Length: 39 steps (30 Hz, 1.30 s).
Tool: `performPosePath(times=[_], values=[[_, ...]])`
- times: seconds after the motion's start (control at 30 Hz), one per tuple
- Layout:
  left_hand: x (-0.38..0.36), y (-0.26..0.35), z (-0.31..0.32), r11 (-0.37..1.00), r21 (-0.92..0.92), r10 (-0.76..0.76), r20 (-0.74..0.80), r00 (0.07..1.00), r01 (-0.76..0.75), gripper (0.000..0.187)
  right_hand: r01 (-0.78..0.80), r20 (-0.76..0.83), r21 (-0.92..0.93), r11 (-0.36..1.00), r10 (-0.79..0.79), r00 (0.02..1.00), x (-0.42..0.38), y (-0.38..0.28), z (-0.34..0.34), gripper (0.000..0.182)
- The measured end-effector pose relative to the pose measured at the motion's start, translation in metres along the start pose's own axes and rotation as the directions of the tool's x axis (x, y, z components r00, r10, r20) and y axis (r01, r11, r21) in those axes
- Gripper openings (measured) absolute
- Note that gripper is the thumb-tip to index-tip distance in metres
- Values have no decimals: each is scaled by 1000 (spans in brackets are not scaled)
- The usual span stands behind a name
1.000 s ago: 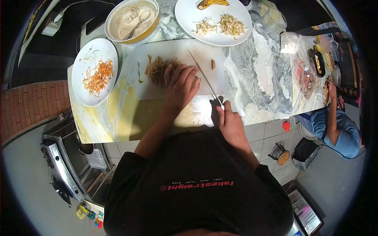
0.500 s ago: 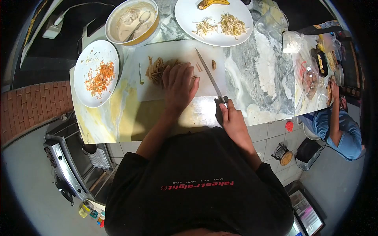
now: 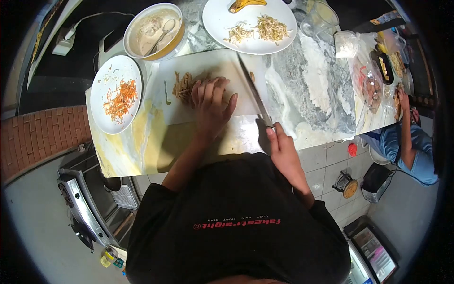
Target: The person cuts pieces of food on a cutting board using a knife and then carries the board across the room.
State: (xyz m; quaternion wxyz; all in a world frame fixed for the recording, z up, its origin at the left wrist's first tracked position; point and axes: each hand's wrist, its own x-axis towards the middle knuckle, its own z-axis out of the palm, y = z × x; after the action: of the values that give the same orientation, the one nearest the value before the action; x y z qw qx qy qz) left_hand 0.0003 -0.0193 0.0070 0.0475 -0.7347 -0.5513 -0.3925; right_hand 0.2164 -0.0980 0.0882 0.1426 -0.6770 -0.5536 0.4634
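A: Where is the knife (image 3: 254, 87)?
B: Out in front of the right hand (image 3: 283, 144), with its blade to the right of the left hand (image 3: 213, 106) and a gap between. It slants over the cutting board (image 3: 217, 60); I can't tell whether the edge touches it.
A: And the brown strips (image 3: 181, 87)?
B: Heaped on the board, just left of the left hand, running in under its fingers.
A: How are the hands set?
B: The right is closed around the knife's handle. The left is palm down, fingers spread and bent over the strips; their undersides are hidden, so I can't tell whether it grips any.
A: Which way does the knife point?
B: Away from the person, its long axis leaning a little left toward the tip. The strips lie in mixed directions.
A: What's around them?
B: A thin green piece (image 3: 167, 93) left of the heap and a small brown piece (image 3: 252, 75) just beside the blade. Farther out on the tabletop (image 3: 317, 102), a plate of orange shreds (image 3: 120, 99) to the left, a bowl (image 3: 177, 41) of pale mixture beyond the board, and sprouts (image 3: 273, 29) with a banana (image 3: 247, 4) on another plate (image 3: 218, 19).
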Motion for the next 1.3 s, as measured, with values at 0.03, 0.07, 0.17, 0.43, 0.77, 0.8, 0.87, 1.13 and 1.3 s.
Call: performPosePath(times=[0.03,0.07,0.17,0.43,0.77,0.8,0.87,1.13,1.3], values=[[5,4,-2,999,-20,-33,75,997,34,44,-12,-26,-6,1000,11,1000,-4,3,-4,37],[12,8,-5,997,-36,-64,151,987,70,45,-22,-52,-11,1000,22,998,-7,7,-9,36],[33,16,1,979,-195,-27,182,983,63,46,-55,-91,-7,998,55,994,-12,25,-10,44],[36,5,41,968,-247,37,271,962,33,34,-98,-56,35,995,100,993,-12,35,-9,59],[8,16,15,986,-156,-33,153,988,57,36,-7,12,-2,1000,7,1000,-2,36,3,56],[7,15,16,986,-156,-34,150,988,57,36,7,-15,-32,999,-8,1000,-1,36,4,56],[3,14,17,993,-114,-24,72,997,32,33,18,-48,-62,998,-21,999,-2,37,5,55],[-2,13,19,994,-109,-12,74,997,20,31,0,-22,-83,997,-2,1000,6,23,8,50],[-2,10,18,989,-137,-44,96,994,57,31,52,-67,-51,997,-55,996,4,19,16,51]])
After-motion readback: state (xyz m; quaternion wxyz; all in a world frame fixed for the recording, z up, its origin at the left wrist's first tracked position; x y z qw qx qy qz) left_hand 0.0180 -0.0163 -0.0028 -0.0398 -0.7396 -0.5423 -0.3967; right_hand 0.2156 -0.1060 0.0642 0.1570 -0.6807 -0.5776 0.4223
